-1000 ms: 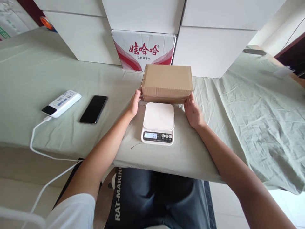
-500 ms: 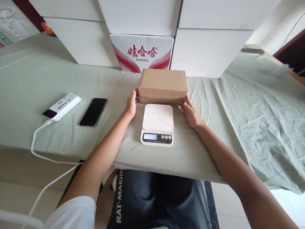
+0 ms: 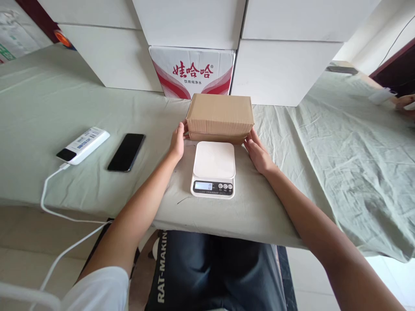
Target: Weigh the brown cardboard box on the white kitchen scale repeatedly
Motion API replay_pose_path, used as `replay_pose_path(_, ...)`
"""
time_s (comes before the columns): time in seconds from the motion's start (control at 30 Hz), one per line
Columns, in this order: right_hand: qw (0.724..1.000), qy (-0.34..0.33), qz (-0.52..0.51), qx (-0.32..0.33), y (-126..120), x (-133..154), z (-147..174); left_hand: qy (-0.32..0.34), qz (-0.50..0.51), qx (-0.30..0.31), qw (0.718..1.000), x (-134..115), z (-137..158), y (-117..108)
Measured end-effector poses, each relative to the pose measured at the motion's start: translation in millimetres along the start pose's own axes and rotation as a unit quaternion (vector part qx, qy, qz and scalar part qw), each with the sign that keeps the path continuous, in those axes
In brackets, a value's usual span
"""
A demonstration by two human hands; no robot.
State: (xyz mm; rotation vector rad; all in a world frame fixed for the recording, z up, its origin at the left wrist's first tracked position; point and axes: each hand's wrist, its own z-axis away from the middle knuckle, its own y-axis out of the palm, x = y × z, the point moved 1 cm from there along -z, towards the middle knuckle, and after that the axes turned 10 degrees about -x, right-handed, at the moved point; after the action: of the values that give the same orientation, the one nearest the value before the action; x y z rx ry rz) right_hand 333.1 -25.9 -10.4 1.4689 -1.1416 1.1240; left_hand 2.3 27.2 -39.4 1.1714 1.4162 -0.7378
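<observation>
A closed brown cardboard box point(image 3: 220, 114) sits on the cloth, just behind a white kitchen scale point(image 3: 214, 162). My left hand point(image 3: 178, 140) presses against the box's left side, fingertips partly hidden behind its edge. On the opposite side, my right hand point(image 3: 257, 151) holds the lower right corner, with its fingers along the edge. The two hands clasp the box between them. Nothing lies on the scale's platform, and its lit display reads 0.
White cartons point(image 3: 272, 71) and a red-printed carton point(image 3: 193, 73) stand behind the box. To the left lie a black phone point(image 3: 126, 152) and a white power bank point(image 3: 83, 146) with a cable point(image 3: 45, 185). What looks like another person's hand point(image 3: 405, 102) appears at the right edge.
The box, the scale and both my hands hold the same arrangement; the view has shifted very slightly. What looks like another person's hand has come in at the right edge.
</observation>
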Motion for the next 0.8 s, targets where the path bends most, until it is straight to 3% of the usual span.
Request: replay_pose_path(0.8,1.0,-0.025,0.014,-0.006,2.1,2.0,-0.6,0.01,0.003,0.004,1.0,3.2,-3.0,-0.9)
